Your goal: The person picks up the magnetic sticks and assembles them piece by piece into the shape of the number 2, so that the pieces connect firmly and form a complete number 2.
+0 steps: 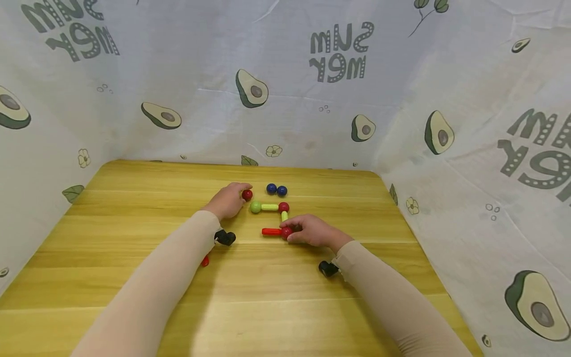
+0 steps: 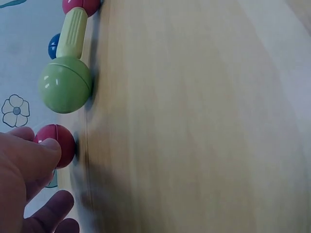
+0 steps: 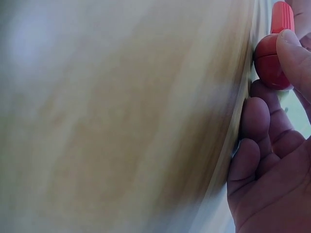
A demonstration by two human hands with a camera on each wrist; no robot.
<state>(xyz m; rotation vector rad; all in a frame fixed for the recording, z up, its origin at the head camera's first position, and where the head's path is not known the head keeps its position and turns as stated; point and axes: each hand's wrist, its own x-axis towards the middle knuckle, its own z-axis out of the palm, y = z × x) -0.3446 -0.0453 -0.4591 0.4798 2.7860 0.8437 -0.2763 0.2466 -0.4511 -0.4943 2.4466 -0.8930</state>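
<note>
My left hand (image 1: 226, 201) pinches a loose red ball (image 1: 247, 195) between thumb and fingers; in the left wrist view the thumb lies across this red ball (image 2: 67, 145). Close by is a green ball (image 1: 256, 207), joined by a yellow-green rod (image 1: 269, 207) to another red ball (image 1: 283, 207). From that corner a second yellow-green rod (image 1: 284, 216) runs toward my right hand (image 1: 315, 231), which holds the near red ball (image 1: 286, 233) between thumb and fingers. A red rod (image 1: 270, 231) sticks out leftward from this ball. The second rod's near end is hidden by the fingers.
Two blue balls (image 1: 271, 188) sit side by side behind the joined pieces. A red piece (image 1: 205, 261) pokes out from under my left forearm, mostly hidden. A printed cloth (image 1: 285, 124) hangs behind the wooden table (image 1: 267, 317) and along its sides.
</note>
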